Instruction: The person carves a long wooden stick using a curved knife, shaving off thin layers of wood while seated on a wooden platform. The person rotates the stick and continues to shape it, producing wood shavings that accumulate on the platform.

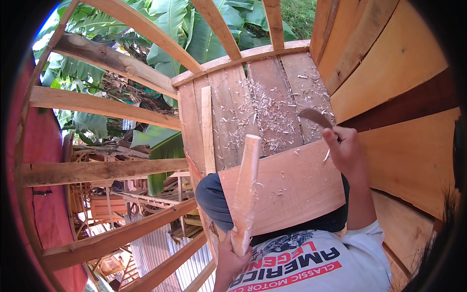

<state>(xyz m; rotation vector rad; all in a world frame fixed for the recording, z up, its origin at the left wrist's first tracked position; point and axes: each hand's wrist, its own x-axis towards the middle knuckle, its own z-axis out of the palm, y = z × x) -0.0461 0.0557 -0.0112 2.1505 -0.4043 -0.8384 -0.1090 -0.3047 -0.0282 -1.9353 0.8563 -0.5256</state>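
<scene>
My left hand (232,260) is closed round the lower end of a pale, roughly whittled wooden stick (247,180), which stands tilted up in front of me. Its top is narrower than its middle. Raised at the right, my right hand (344,151) grips a knife with a curved, dark blade (315,117) that points left, apart from the stick. The handle is hidden inside my fist. Across my lap lies a flat wooden board (296,187) with a few shavings on it, and the stick crosses in front of its left edge.
Curled wood shavings (272,109) are strewn over the plank floor (194,126). A loose batten (207,129) lies along the floor's left side. Spaced wooden rails (102,170) close off the left, with banana leaves beyond. A plank wall (399,63) rises close on my right.
</scene>
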